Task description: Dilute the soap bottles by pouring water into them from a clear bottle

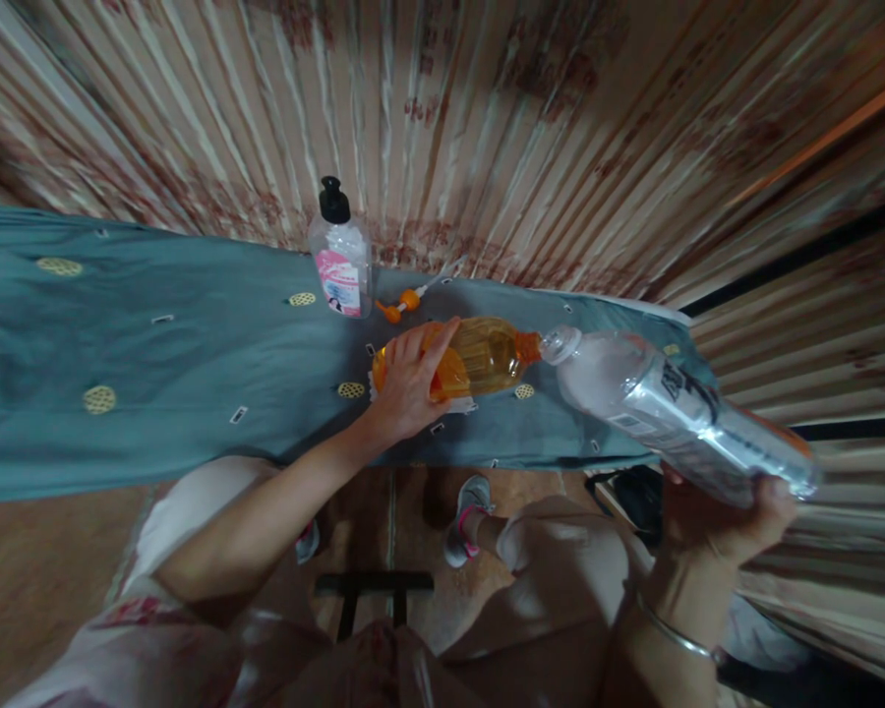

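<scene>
Over the teal cloth (192, 354), the pink-labelled bottle (343, 265) stands at the left, its print too blurred to read. Right of it lies the orange pump (407, 301). The left hand (407, 382), its forearm slanting up from lower left, has its fingers curled round the amber bottle (498, 354), covering much of that bottle's body; some fingertips are hidden. The amber neck points right, at the mouth of the large clear bottle (619, 383); whether they touch is unclear. The right hand (737, 516) grips this tilted bottle near its base from below, most fingers concealed behind it.
</scene>
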`<state>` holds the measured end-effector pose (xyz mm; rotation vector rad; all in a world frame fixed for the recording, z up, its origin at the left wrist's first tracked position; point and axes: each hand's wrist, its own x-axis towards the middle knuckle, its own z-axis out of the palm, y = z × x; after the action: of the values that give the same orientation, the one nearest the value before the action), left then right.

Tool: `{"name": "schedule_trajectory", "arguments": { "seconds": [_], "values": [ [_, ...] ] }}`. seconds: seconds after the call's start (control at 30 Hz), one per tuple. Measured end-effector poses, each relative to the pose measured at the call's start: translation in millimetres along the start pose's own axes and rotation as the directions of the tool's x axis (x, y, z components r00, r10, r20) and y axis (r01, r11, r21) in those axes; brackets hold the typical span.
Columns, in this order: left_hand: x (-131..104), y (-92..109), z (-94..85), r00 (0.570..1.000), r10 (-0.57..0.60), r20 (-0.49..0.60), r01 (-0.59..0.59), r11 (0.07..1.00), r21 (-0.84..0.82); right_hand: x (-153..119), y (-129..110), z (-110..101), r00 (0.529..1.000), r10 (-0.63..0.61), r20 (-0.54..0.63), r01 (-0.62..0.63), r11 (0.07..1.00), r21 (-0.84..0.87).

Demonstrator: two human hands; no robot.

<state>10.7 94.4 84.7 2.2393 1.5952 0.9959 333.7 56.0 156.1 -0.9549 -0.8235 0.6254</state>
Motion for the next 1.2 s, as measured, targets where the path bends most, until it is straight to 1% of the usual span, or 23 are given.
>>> {"name": "schedule_trajectory", "arguments": {
  "seconds": [0.2, 0.37, 0.57, 0.7, 1.1, 1.2],
  "values": [
    [0.4, -0.4, 0.6, 1.0, 0.012, -0.001, -0.012, 1.0, 0.004, -2.3, -0.7, -0.2, 0.996, 0.067, -0.05, -0.068, 0.997, -0.032],
    [1.5, 0.5, -0.4, 1.0, 0.006, 0.009, -0.006, 1.0, 0.001, -4.4, -0.6, 0.4, 0.995, 0.066, -0.076, -0.067, 0.998, -0.017],
    [1.6, 1.3, -1.3, 1.0, -0.004, 0.016, 0.004, 1.0, -0.012, -4.6, -2.0, 2.8, 0.998, 0.025, -0.058, -0.025, 1.0, 0.004],
    [1.4, 1.9, -2.0, 1.0, -0.012, 0.021, 0.012, 1.0, -0.017, -4.0, -2.6, 3.4, 0.998, 0.044, -0.037, -0.044, 0.999, -0.005],
    [1.7, 1.3, -1.8, 0.999, -0.03, 0.037, 0.031, 0.999, -0.027, -4.8, -2.6, 4.3, 0.996, 0.053, -0.072, -0.053, 0.999, 0.007],
    [1.8, 2.4, -3.0, 0.999, -0.029, 0.046, 0.03, 0.999, -0.026, -3.6, -2.2, 3.4, 0.998, 0.044, -0.053, -0.044, 0.999, -0.003]
  ]
}}
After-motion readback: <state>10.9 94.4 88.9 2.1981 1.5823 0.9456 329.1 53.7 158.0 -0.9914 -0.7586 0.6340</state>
